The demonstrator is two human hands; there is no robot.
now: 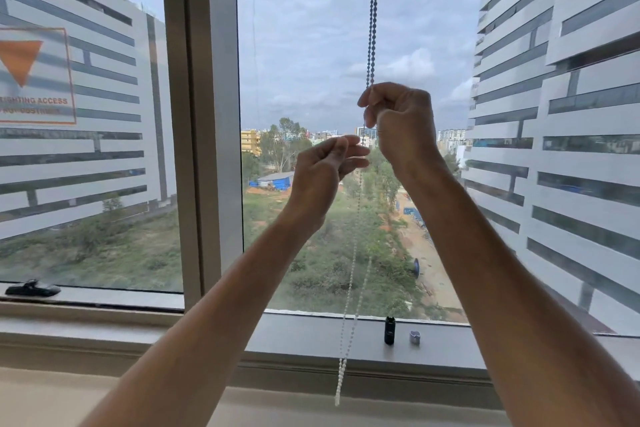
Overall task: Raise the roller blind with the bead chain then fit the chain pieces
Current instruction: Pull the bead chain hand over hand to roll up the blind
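Bead chain (373, 10) hanging vertically before the window, right hand (401, 121) pinching it, left hand (323, 173) gripping lower strands, black piece (390, 330) standing upright on sill (311, 333).

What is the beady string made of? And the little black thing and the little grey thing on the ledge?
The bead chain looks like grey metal or plastic beads; its lower part looks like white plastic. The black piece seems to be glossy plastic. The grey piece looks like plastic, but it is too small to be sure.

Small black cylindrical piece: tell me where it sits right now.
The small black cylindrical piece stands upright on the grey window sill, lower centre-right of the head view, just left of a small pale grey piece and right of the hanging white bead chain.
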